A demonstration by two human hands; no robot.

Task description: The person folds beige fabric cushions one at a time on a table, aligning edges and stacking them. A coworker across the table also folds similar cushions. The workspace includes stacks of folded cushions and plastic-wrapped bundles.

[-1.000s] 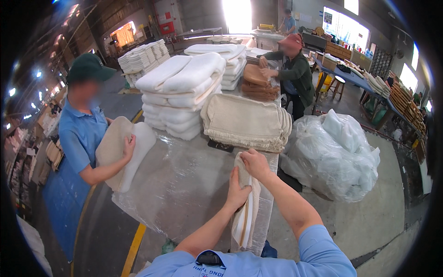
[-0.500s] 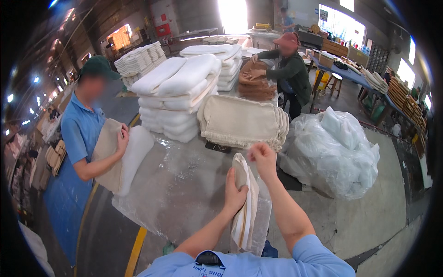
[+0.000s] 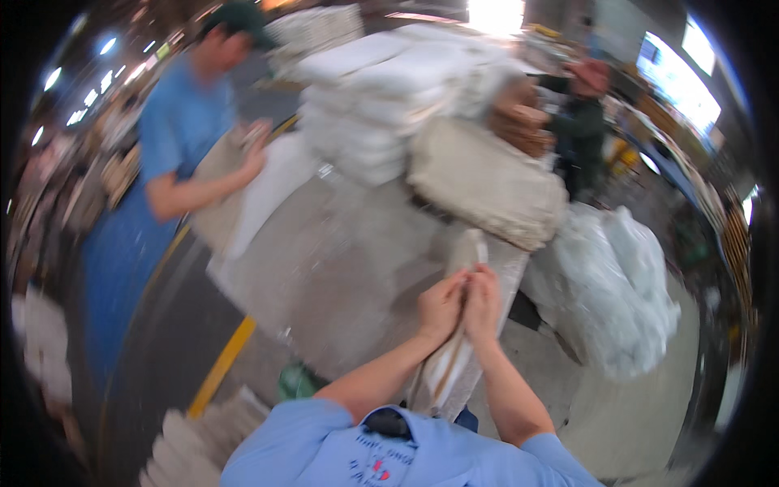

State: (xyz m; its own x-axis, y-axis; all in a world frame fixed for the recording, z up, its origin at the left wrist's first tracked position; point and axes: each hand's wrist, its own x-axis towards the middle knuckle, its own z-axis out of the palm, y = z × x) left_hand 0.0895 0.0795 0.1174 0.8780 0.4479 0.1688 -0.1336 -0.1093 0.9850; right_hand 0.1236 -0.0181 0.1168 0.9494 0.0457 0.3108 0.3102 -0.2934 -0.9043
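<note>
Both hands meet on a beige fabric cover [image 3: 448,375] with white edging and a tan, zipper-like strip along its length. It stands on edge, narrow side up, above the table's near right part. My left hand [image 3: 441,308] grips it from the left. Opposite, my right hand [image 3: 484,302] is closed on the upper part, fingers almost touching those of the left. Motion blur hides the fingertips. Just beyond lies a pile of folded beige covers [image 3: 485,180].
Clear plastic covers the table [image 3: 324,264]. Tall stacks of white padding [image 3: 365,109] stand behind. A co-worker [image 3: 182,122] at left holds a beige cover around a white pad. Another person [image 3: 580,122] stands beside brown pieces [image 3: 519,118]. A big plastic bag [image 3: 613,292] bulges at right.
My right hand, raised off the cover before, has come down onto it beside my left. The whole view has turned, so the surroundings have shifted rightward and blurred.
</note>
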